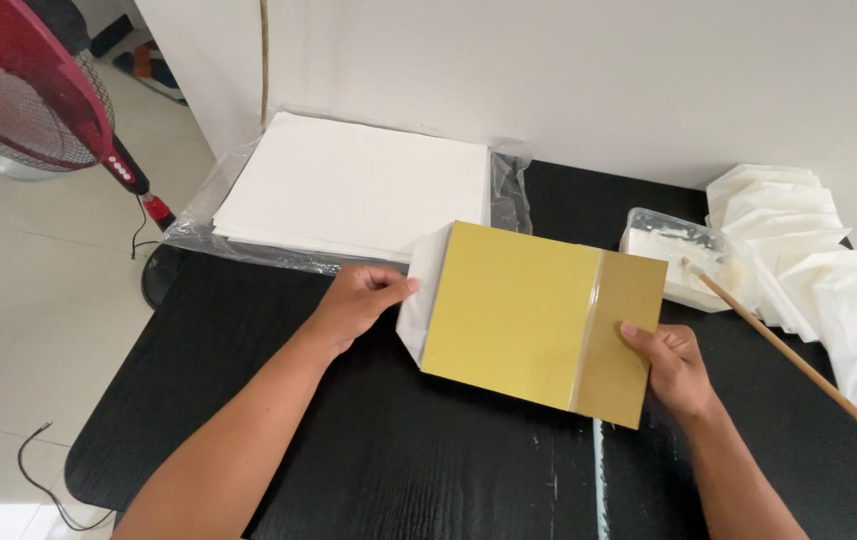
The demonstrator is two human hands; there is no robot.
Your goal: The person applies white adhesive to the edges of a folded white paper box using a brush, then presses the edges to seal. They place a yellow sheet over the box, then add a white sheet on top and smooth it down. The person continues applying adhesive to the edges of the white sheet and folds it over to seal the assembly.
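A yellow-gold cardboard sheet [534, 315] lies on a white folded paper [421, 295] in the middle of the black table [399, 450]. My left hand [364, 300] pinches the white paper's left flap at its edge. My right hand [671, 365] grips the cardboard's right side, thumb on top, near a glossy vertical strip. The white paper shows only along the left edge; the rest is hidden beneath the cardboard.
A stack of white sheets [359, 185] on clear plastic lies at the back left. A plastic tub of white paste [671, 258] holds a wooden-handled brush [779, 345]. Folded white papers [819, 260] are piled at the right. A red fan [29, 85] stands on the floor at left.
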